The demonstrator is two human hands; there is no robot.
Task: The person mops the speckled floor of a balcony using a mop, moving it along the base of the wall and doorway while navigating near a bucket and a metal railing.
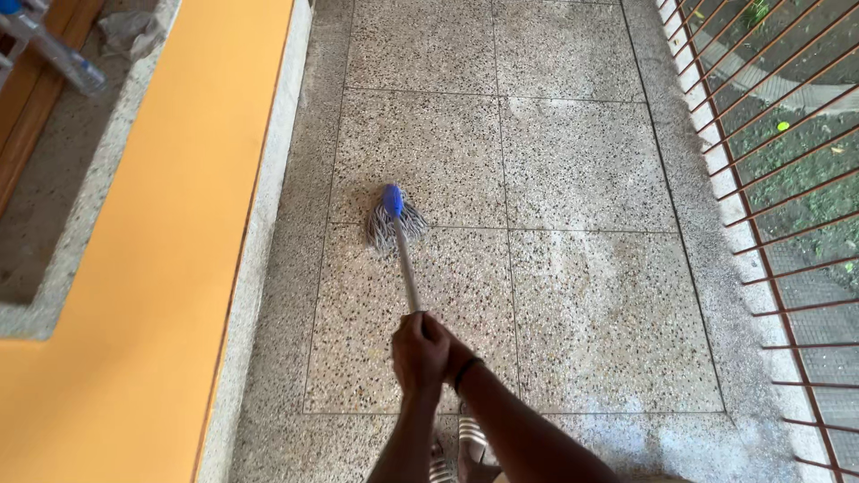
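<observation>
A string mop with a blue head (393,217) and a pale handle (407,273) rests on the speckled terrazzo floor (573,179). Both my hands clasp the upper end of the handle at the lower middle of the view. My left hand (416,351) wraps the handle in front. My right hand (450,353), with a dark band on its wrist, grips right beside it, partly hidden behind the left. My feet in striped sandals (467,444) show below my arms.
An orange wall (170,250) with a grey stone ledge (89,179) runs along the left. A red-brown metal grille (778,152) on a low curb closes the right side, with greenery beyond. Wet sheen marks the floor at the right.
</observation>
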